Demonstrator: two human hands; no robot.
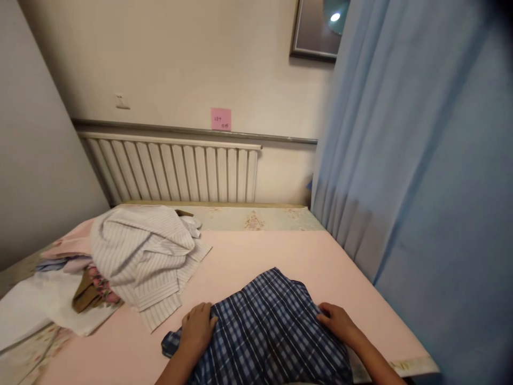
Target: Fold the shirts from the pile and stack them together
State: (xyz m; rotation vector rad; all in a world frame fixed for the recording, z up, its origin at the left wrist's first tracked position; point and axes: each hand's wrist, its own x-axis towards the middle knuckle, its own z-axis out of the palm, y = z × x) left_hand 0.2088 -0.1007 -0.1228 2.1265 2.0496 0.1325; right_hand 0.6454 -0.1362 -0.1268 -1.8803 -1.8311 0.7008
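Note:
A dark blue plaid shirt (pixel 268 321) lies partly spread at the near side of the pink sheet, its lower part cut off by the frame's bottom edge. My left hand (pixel 199 323) is closed on its left edge, fingers curled over the cloth. A small piece of the same plaid fabric pokes out left of that wrist. On the opposite edge, my right hand (pixel 336 321) pinches the cloth between thumb and fingers. The shirt's top edge comes to a blunt peak between the hands.
A pink sheet (pixel 256 251) covers the bed. To the left, a striped white garment (pixel 148 251) tops a heap of crumpled clothes. A blue curtain (pixel 385 133) hangs along the right side. Behind the bed are a white radiator (pixel 188 168) and a wall with a pink note (pixel 220 118).

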